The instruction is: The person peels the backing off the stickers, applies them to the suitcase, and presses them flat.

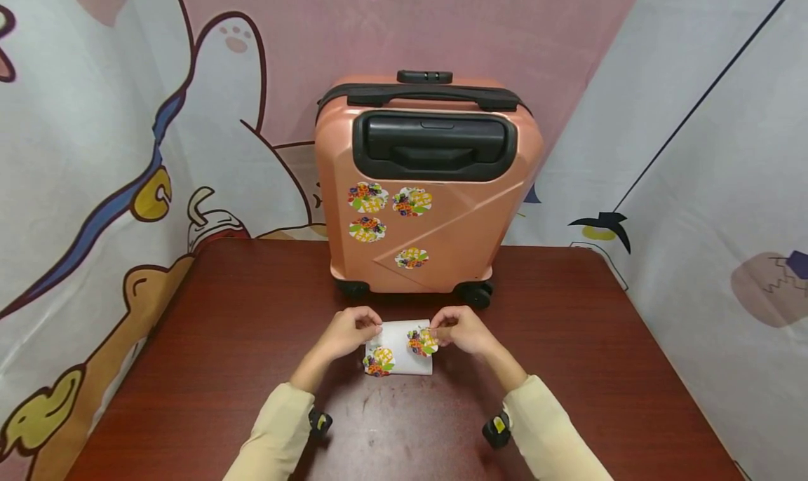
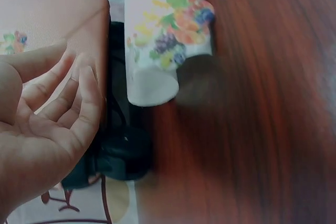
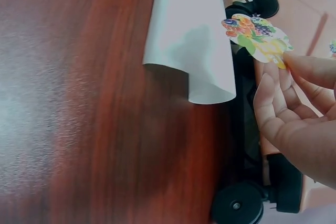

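My right hand [image 1: 463, 330] pinches the edge of a round fruit-print sticker [image 3: 257, 38] between thumb and fingers, lifted off to the side of a white backing sheet [image 1: 396, 332]. That sheet lies curled on the table, with another fruit sticker [image 1: 379, 362] on its near left part. Beside the sheet's far left corner is my left hand [image 1: 353, 332]. In the left wrist view its fingers [image 2: 86, 95] are loosely bent, with nothing visible between them and the thumb. Behind both hands stands an upright orange-pink suitcase [image 1: 461, 221] bearing several similar fruit stickers [image 1: 368, 197].
The suitcase rests on black wheels [image 1: 475, 295] at the back of a reddish-brown wooden table [image 1: 221, 369]. Its black handle recess [image 1: 435, 144] faces forward. A cartoon-print cloth [image 1: 252, 116] hangs behind and along both sides.
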Available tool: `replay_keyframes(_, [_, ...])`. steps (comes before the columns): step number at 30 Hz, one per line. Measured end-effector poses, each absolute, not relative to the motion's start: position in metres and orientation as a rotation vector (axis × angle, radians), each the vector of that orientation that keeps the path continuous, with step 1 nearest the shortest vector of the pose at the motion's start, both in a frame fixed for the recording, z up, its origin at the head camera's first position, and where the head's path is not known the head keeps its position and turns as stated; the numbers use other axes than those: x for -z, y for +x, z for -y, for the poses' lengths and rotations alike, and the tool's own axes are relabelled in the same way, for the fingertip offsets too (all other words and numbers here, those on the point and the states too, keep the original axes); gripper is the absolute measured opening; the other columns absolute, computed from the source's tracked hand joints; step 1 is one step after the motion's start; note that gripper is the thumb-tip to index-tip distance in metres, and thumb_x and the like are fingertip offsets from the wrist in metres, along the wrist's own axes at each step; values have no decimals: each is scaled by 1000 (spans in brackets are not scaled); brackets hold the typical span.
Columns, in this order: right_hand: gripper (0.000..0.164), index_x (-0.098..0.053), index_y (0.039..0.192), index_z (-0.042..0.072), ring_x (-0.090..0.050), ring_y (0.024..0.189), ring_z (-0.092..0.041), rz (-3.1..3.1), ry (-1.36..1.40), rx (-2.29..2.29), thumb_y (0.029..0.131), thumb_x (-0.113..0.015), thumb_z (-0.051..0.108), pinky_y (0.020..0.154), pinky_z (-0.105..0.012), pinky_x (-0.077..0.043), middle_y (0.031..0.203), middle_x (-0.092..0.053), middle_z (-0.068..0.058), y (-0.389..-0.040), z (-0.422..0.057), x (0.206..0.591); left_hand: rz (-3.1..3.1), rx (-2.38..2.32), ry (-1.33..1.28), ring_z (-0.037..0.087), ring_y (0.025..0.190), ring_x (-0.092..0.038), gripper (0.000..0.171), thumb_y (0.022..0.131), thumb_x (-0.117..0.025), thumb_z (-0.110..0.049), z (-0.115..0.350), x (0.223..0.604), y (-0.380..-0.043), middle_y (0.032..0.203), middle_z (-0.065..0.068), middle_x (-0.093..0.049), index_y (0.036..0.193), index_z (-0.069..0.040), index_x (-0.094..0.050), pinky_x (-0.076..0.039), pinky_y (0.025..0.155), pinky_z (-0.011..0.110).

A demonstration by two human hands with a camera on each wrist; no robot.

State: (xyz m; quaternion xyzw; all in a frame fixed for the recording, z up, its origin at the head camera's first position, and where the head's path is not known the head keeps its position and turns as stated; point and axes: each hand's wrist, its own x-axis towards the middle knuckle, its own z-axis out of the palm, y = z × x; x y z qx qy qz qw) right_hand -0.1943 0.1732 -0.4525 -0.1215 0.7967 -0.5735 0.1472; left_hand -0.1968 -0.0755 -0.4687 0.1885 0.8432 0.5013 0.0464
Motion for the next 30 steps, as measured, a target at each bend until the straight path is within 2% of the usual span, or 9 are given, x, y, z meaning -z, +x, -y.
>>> replay_keyframes(4, [6, -60, 82, -11, -56, 60, -19, -2276, -341, 1673, 79, -62, -7, 61, -41, -51, 68, -58, -10, -198, -171, 449, -2590, -1496, 652, 12, 60, -55, 3, 82, -64, -6, 65, 464, -198, 73, 3, -63, 84, -4, -65, -45, 56, 23])
replay_keyframes(10, [6, -60, 83, -11, -58, 61, -20, -2308, -337, 1671, 79, -62, -7, 61, -41, -52, 68, -58, -11, -199, -165, 442, -2578, -1472, 715, 14, 61, -56, 4, 82, -63, -7, 53, 465, -198, 73, 3, -63, 83, -4, -65, -44, 56, 22])
replay_keyframes(14, [8, -57, 84, -17, -59, 65, -34, -2294, -345, 1688, 80, -59, -11, 61, -39, -51, 71, -57, -24, -192, -159, 422, -2570, -1465, 721, 13, 60, -55, 4, 82, -64, -7, 49, 464, -198, 72, 3, -62, 82, -4, -65, -44, 55, 22])
replay_keyframes(18, [10, -54, 86, -21, -56, 70, -47, -2289, -339, 1697, 80, -57, -13, 57, -30, -50, 75, -55, -33, -189, -156, 412, -2593, -1451, 715, 12, 61, -54, 4, 82, -64, -7, 46, 462, -199, 71, 1, -61, 79, -5, -64, -43, 56, 23])
replay_keyframes(21, [9, -55, 84, -19, -57, 68, -43, -2297, -322, 1708, 80, -59, -12, 56, -30, -50, 73, -56, -28, -195, -159, 422, -2623, -1444, 702, 12, 62, -53, 5, 82, -65, -8, 44, 461, -200, 71, 0, -61, 77, -7, -64, -43, 56, 23])
replay_keyframes(25, [4, -58, 78, -9, -59, 63, -34, -2368, -302, 1698, 79, -62, -9, 55, -30, -50, 67, -59, -16, -203, -162, 430, -2675, -1450, 691, 8, 61, -50, 6, 82, -66, -10, 41, 458, -203, 70, -2, -60, 76, -8, -65, -42, 57, 22])
replay_keyframes(30, [11, -58, 74, 1, -58, 60, -37, -2483, -293, 1699, 78, -64, -7, 54, -32, -49, 63, -59, -11, -208, -163, 422, -2737, -1482, 646, 7, 63, -52, 6, 82, -67, -12, 35, 450, -206, 72, -3, -61, 77, -10, -65, -43, 59, 23])
